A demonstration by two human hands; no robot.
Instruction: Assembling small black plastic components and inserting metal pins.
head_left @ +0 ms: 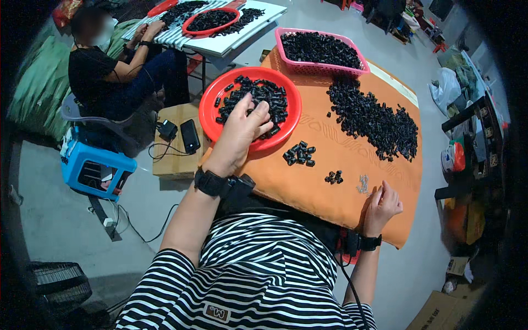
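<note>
Striped shirt (258, 264) showed nearest; beyond, a red basin (207, 107) and pink basket (324, 69) held black pieces (279, 100). Whether left grip (245, 124) or right grip (384, 208) held anything was unclear.

Left hand (246, 122) held over black parts (278, 102) in red bowl (207, 104); right hand (384, 207) placed beside small silvery pieces (363, 185).

Orange-covered table (308, 192) | red basin (294, 104) | pink basket (324, 68) | black heap (374, 118) | cluster (300, 154) | smaller cluster (333, 177) | silver pieces (363, 185)

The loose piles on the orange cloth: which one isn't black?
The small silvery pile, beside the right hand. The large heap, the leftmost pile and the small middle pile are all black.
</note>
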